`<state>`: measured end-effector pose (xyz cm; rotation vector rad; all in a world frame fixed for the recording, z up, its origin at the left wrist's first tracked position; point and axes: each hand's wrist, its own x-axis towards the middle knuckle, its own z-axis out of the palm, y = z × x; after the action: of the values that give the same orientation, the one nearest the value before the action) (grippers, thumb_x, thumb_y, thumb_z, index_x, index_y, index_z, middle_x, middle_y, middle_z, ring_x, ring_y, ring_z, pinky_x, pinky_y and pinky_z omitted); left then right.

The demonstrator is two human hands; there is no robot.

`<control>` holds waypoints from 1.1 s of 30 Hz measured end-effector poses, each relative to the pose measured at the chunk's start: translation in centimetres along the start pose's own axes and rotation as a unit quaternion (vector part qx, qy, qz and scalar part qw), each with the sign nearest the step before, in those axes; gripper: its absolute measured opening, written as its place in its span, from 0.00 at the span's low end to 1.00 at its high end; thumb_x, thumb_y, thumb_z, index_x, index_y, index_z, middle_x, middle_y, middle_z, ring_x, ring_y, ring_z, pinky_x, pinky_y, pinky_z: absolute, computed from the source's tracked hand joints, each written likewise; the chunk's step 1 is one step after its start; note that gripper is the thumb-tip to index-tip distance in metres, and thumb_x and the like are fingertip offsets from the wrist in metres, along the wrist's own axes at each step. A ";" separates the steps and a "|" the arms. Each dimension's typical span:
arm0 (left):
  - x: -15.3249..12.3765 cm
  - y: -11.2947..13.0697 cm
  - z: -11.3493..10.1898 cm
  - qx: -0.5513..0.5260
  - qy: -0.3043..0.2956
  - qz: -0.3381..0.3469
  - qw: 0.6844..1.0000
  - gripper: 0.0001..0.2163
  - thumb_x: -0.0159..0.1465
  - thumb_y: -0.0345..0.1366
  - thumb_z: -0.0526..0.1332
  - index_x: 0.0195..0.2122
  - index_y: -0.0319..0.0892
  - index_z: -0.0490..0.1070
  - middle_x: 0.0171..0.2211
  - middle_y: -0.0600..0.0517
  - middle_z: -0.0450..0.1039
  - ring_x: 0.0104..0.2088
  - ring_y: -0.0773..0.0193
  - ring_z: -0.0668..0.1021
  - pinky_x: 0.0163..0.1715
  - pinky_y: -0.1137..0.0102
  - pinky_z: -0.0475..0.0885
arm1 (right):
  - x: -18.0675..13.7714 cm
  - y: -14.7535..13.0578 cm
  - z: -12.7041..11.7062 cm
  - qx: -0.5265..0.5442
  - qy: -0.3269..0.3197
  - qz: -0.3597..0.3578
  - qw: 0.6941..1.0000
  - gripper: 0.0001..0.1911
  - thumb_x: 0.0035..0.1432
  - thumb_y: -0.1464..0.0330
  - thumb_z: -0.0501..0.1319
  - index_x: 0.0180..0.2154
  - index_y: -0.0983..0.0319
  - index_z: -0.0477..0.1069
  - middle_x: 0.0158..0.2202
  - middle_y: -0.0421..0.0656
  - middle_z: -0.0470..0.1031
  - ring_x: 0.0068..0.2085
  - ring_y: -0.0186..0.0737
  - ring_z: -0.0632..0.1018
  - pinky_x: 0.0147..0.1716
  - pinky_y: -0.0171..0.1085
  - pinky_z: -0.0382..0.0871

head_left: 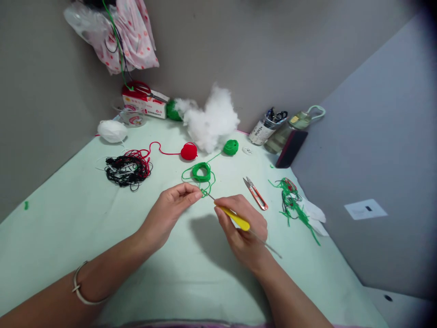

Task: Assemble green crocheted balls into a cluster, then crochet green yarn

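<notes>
Left hand [174, 205]: thumb and forefinger pinched tight on a strand of green yarn [206, 175], low over the table [68, 218].
Right hand [243, 229]: closed around the crochet hook [235, 219] — fingers on the yellow handle, metal tip aimed at the left fingertips.
Green yarn: loose coil on the table just beyond both hands, one strand trailing back to a small green ball [231, 147].
Snips [255, 193]: flat on the table, just right of the right hand.
Scraps [293, 202]: green offcuts farther right, near the table edge.
Back of table: red ball [189, 151], black-and-red tangle [127, 169], white ball [112, 131] — white stuffing [211, 120] against the wall.
</notes>
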<state>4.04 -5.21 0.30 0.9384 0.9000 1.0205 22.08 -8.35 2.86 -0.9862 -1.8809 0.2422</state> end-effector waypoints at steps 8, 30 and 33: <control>-0.1 0.1 0.2 0.002 -0.032 -0.014 0.999 0.10 0.64 0.45 0.66 0.35 0.43 0.73 0.36 0.54 0.72 0.42 0.62 0.72 0.48 0.68 0.64 | -0.3 0.1 0.2 -0.057 -0.025 -0.035 0.997 0.20 0.62 0.79 0.57 0.53 0.58 0.70 0.36 0.47 0.78 0.35 0.42 0.75 0.33 0.42 0.71; -0.4 0.9 0.5 -0.086 -0.117 -0.059 0.988 0.07 0.67 0.40 0.63 0.36 0.42 0.74 0.41 0.49 0.79 0.48 0.58 0.80 0.59 0.59 0.68 | 0.9 1.4 0.3 0.416 0.011 0.383 0.825 0.09 0.60 0.61 0.67 0.37 0.59 0.78 0.29 0.40 0.76 0.31 0.35 0.75 0.38 0.37 0.72; -0.6 1.0 0.7 -0.074 -0.118 -0.051 0.989 0.07 0.66 0.41 0.64 0.36 0.42 0.74 0.41 0.49 0.80 0.48 0.58 0.80 0.58 0.60 0.68 | 0.8 0.8 0.4 0.405 0.014 0.384 0.830 0.09 0.59 0.61 0.68 0.38 0.58 0.79 0.29 0.40 0.77 0.31 0.35 0.75 0.39 0.38 0.73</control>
<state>4.25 -5.69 1.59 0.8583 0.6583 0.8553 22.00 -7.16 2.74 -1.0452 -1.0429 1.3674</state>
